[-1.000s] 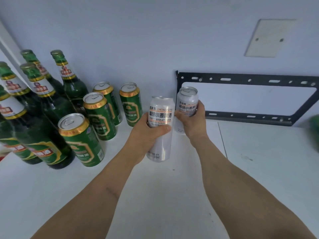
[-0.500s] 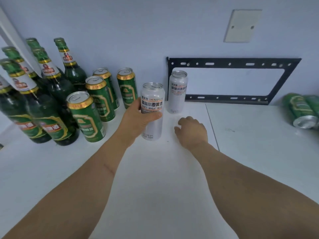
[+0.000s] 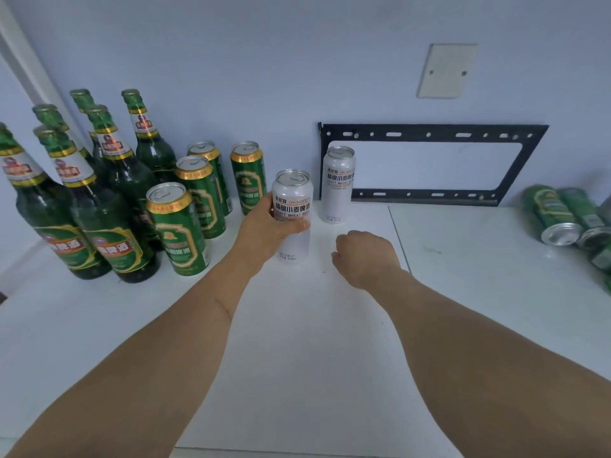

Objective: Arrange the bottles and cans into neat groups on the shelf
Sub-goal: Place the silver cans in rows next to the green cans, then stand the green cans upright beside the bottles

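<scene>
Left hand (image 3: 264, 229) fingers wrap a white can (image 3: 292, 213), standing it at seven o'clock of its twin (image 3: 338, 183), apparently to pair them; right hand (image 3: 365, 256) loosely curled, holding nothing.

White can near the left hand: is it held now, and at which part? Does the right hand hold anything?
The left hand grips the nearer white can around its middle, over the label. The right hand holds nothing.
</scene>
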